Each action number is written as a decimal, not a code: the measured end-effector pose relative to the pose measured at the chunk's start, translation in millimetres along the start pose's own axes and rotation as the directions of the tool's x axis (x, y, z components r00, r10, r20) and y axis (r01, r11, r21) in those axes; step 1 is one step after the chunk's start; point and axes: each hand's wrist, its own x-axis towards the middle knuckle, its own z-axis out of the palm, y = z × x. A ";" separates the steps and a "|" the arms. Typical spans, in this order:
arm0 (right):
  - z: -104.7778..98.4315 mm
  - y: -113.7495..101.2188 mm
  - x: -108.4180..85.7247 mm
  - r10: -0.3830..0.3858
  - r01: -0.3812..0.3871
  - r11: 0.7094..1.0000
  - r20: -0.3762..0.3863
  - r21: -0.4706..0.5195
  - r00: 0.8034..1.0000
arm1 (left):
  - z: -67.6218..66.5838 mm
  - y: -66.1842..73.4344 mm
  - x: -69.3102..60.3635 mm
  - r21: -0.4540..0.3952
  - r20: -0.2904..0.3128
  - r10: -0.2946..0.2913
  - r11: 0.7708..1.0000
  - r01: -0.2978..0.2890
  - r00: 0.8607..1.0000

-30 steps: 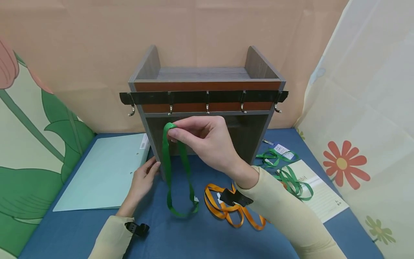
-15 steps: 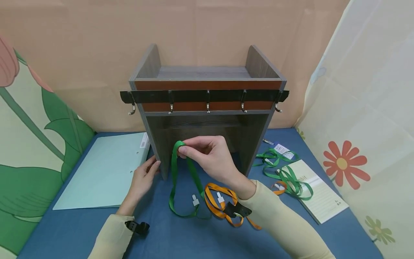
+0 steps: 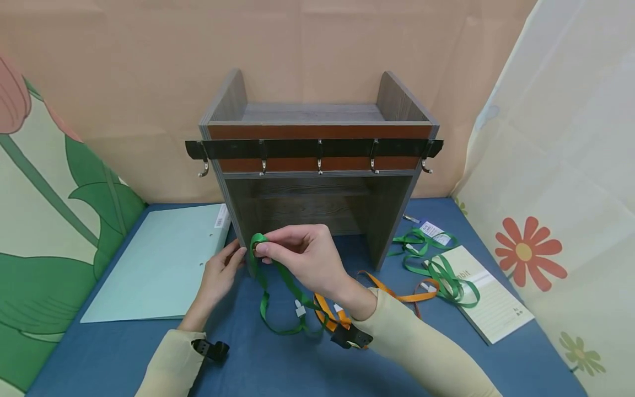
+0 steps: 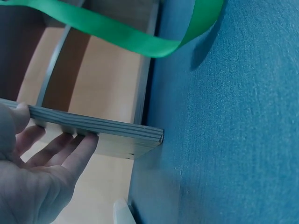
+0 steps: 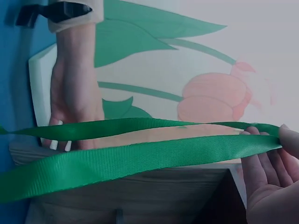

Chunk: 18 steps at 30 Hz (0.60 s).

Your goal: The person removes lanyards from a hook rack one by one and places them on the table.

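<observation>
My right hand (image 3: 310, 262) pinches the top of a green lanyard's loop (image 3: 289, 282) between thumb and fingertips, low in front of the shelf unit's left side. The lanyard's lower part lies on the blue cloth, its white clip (image 3: 300, 309) showing. In the right wrist view two green strands (image 5: 107, 161) run from my fingers. With my left hand (image 3: 218, 278) I hold the front edge of the grey wooden shelf unit's (image 3: 230, 215) left side panel; the left wrist view has the thumb at the panel's edge (image 4: 93, 122) and the fingertips against its outer face.
Across the unit's front runs a black rail (image 3: 292, 149) with several metal hooks (image 3: 319, 165). Orange lanyards (image 3: 412, 298) lie under and beside my right wrist. More green lanyards (image 3: 446, 278) and a notebook (image 3: 496, 298) are at the right, a pale blue folder (image 3: 154, 264) at the left.
My right hand has moved down from just below the hook rail, bringing the green lanyard with it, then slightly left. More of the lanyard now lies on the cloth. My left hand stays put.
</observation>
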 end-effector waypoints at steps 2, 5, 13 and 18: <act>3.1 4.3 -2.8 0.014 -0.015 1.000 0.000 0.023 1.000 | -0.2 0.5 -0.2 -0.001 0.000 -0.003 1.000 0.003 1.000; 6.9 14.3 -7.3 0.052 -0.051 0.998 -0.019 0.048 0.998 | -0.4 0.5 -0.1 0.003 0.002 0.001 1.000 -0.001 1.000; 15.0 37.9 -21.4 0.233 -0.233 0.972 -0.121 0.012 0.965 | -2.5 31.5 -6.0 -0.010 0.006 0.009 1.000 -0.009 1.000; 17.9 48.8 -27.8 0.265 -0.269 0.963 -0.148 -0.010 0.953 | -1.4 10.2 -1.5 0.000 0.005 -0.010 1.000 0.010 1.000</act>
